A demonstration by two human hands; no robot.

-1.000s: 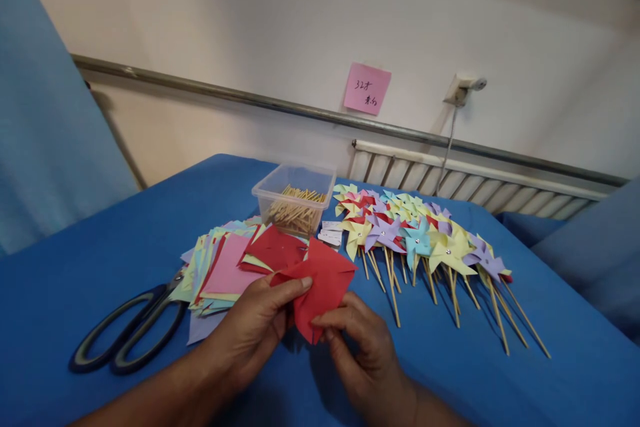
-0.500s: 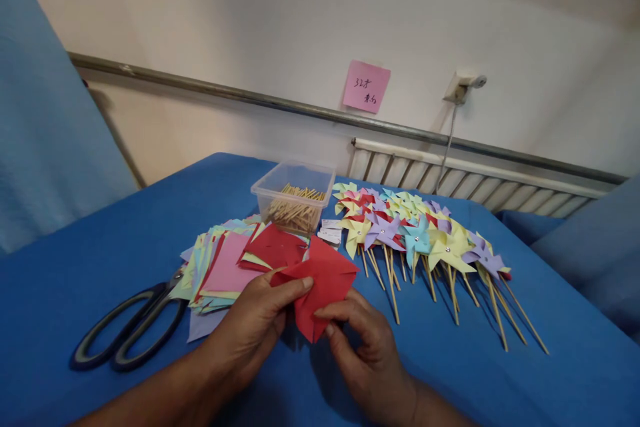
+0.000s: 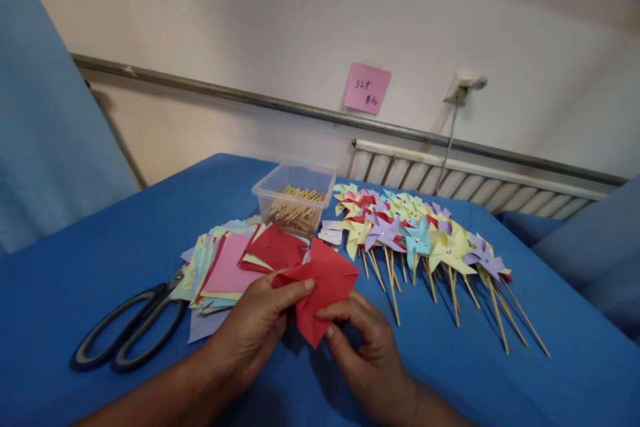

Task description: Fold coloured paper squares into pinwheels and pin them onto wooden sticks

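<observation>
The left hand (image 3: 260, 320) pinches the upper edge of a red paper square (image 3: 323, 290), thumb on top, while the right hand (image 3: 363, 340) grips its lower corner between thumb and fingers. The paper is held just above the blue surface (image 3: 100, 247), in front of a stack of coloured paper squares (image 3: 225, 267). Scissors (image 3: 127, 330) lie to the left; finished pinwheels (image 3: 420, 240) to the right, beside a clear box of sticks (image 3: 295, 203).

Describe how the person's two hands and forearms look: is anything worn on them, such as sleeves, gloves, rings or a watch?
Both are bare. The left hand and the right hand wear no gloves, and no ring shows on the visible fingers. The forearms, seen down to the lower edge of the picture, carry no sleeve, watch or bracelet. The fingernails are short and unpainted. No marking shows on either hand.
</observation>
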